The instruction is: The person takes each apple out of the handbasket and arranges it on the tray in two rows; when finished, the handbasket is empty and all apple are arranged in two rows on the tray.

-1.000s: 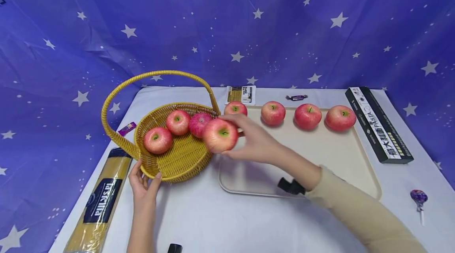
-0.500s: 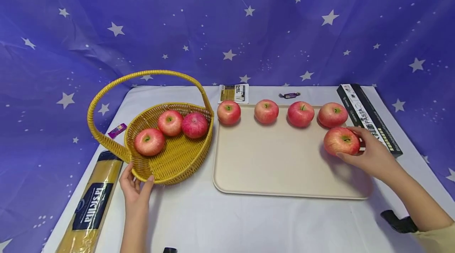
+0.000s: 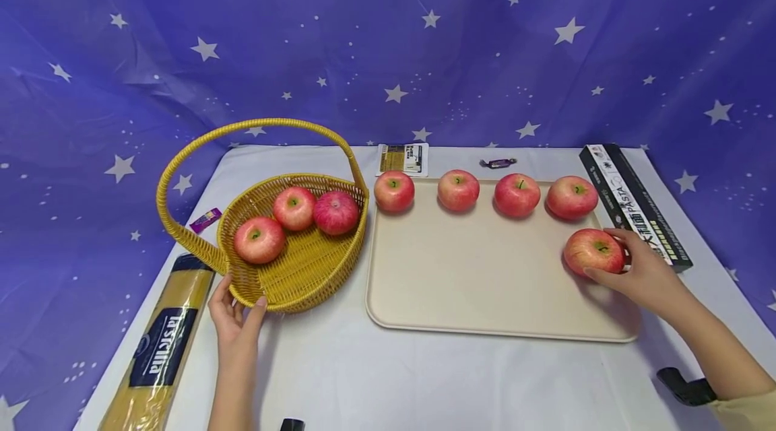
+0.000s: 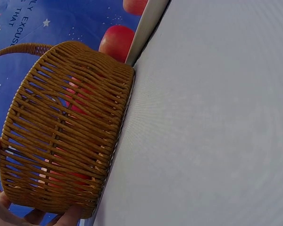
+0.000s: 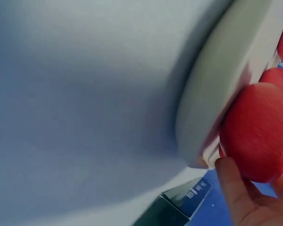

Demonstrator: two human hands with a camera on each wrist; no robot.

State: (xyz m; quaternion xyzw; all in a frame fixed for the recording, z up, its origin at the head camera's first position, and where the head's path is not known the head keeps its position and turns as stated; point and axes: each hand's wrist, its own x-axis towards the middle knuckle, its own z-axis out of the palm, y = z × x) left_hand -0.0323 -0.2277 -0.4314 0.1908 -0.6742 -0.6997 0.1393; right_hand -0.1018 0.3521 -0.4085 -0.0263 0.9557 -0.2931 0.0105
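Note:
A yellow wicker basket (image 3: pixel 315 269) with a tall handle holds three red apples (image 3: pixel 294 208). My left hand (image 3: pixel 233 303) grips its near rim, thumb and fingers on the weave (image 4: pixel 61 141). On the cream tray (image 3: pixel 473 283) a row of several apples (image 3: pixel 458 190) lies along the far edge. My right hand (image 3: pixel 636 269) curls around another red apple (image 3: pixel 593 251) at the tray's right side; in the right wrist view the apple (image 5: pixel 257 136) sits against the tray rim (image 5: pixel 212 108) with my fingers (image 5: pixel 236 193) under it.
A spaghetti packet (image 3: pixel 157 350) lies left of the basket. A black pasta box (image 3: pixel 633 205) runs along the tray's right side. A small card (image 3: pixel 403 159) and wrapped candies (image 3: pixel 497 163) lie near the table's back edge. Starry blue cloth hangs behind.
My right hand carried an apple from beside the basket across the tray to its right side and lowered it there. My left hand stayed on the basket rim.

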